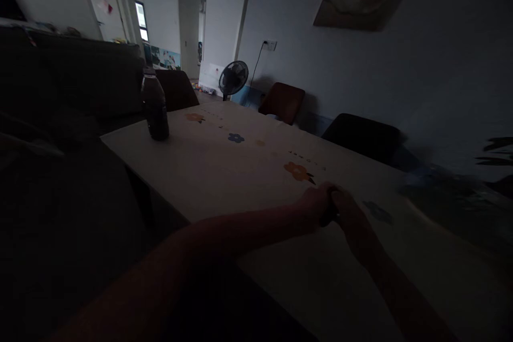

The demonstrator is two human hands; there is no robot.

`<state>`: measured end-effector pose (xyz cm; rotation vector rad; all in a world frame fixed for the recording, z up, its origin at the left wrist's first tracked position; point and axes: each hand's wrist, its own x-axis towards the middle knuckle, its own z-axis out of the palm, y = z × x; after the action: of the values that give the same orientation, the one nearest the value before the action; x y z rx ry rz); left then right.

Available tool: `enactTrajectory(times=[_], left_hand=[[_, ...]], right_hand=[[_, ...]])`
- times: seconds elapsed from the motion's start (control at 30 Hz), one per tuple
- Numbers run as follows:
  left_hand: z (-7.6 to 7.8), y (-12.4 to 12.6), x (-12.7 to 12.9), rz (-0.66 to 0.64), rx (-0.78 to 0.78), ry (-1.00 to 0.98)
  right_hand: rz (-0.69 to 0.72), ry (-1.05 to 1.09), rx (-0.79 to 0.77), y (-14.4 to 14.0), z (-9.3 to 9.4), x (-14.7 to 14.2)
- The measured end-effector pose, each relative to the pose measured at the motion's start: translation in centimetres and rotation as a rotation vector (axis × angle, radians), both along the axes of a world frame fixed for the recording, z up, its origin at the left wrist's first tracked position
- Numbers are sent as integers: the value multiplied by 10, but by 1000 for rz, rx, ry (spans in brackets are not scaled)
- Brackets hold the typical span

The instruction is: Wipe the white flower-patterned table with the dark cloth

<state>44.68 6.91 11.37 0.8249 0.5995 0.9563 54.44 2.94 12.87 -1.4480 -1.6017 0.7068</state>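
Observation:
Both hands meet over the right half of a table with a pale, flower-printed cover. My left hand is closed, its fingers wrapped around a small dark object. From the other side my right hand closes on the same object, fingertips at its upper end. In the dim light its kind cannot be made out. An orange printed flower lies on the cover just beyond the hands. Farther off, a dark bottle stands upright near the table's left edge.
Chairs line the table's far side by the wall, one of them black. A standing fan is behind the table's far end. At right lies a blurred, shiny plastic-like heap. A dark sofa fills the left.

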Motion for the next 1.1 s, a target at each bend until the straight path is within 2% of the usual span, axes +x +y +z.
enactTrajectory(times=[0.1,0.2,0.3,0.37,0.43,0.47,0.53,0.6,0.63,0.73,0.87,0.97,1.03,1.1], left_hand=[[11,-1,2,39,-39,-78],[24,-2,-2,9,-32,-138],[33,-5,-8,1,-6,-95],[35,-8,-20,14,7,-16],[29,-8,-42,-31,58,107],[24,-6,-57,-64,131,202],[7,2,-92,-68,387,458],[-11,17,-130,99,666,732],[-19,27,-147,213,745,845],[-32,53,-186,459,808,1079],[-27,68,-204,615,876,1221],[-23,66,-204,624,992,1274],[-23,63,-203,589,1037,1301],[-24,60,-202,568,1051,1317]], right_hand=[[-91,39,50,0,-1,-10],[-222,94,118,6,5,-25],[-392,274,-23,21,12,-36],[-450,434,-133,35,15,-38],[-416,551,-170,49,17,-36],[-381,583,-177,56,18,-36],[-324,602,-189,70,20,-36],[-270,609,-224,84,23,-39],[-242,607,-248,91,25,-43],[-181,598,-311,113,27,-59],[-267,581,-301,152,27,-78],[-390,570,-236,179,29,-75],[-457,562,-207,184,34,-63],[-503,550,-193,170,40,-44]])
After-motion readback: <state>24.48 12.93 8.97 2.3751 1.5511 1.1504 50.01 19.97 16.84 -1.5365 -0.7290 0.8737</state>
